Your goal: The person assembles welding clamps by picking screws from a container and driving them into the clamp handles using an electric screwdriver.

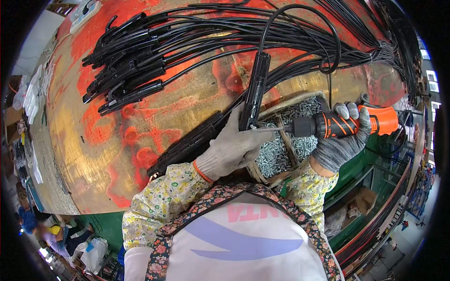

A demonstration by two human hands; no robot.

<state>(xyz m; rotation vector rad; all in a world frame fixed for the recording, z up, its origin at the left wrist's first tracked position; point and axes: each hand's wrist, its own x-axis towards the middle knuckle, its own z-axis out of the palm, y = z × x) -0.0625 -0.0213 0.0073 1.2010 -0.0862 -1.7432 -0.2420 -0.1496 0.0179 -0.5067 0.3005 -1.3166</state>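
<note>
My left hand (230,151), in a pale knit glove with an orange cuff, grips the lower end of a black electrode holder (258,82). The holder stands nearly upright in view, its cable looping off the top. In my right hand (341,146), gloved in grey, is an orange and black power screwdriver (304,126) lying sideways. Its bit points left and reaches the holder's lower end beside my left fingers; a screw at the tip is too small to make out. Beneath both hands sits a wooden box (293,99) of small silver screws (273,157), partly hidden by my hands and the screwdriver.
Several black electrode holders (129,61) lie piled at the back left, their cables (300,40) running right into a tied bundle. Another black holder (187,142) rests left of my left hand. The table (154,126) is red-stained. At lower left, a person (61,236) sits.
</note>
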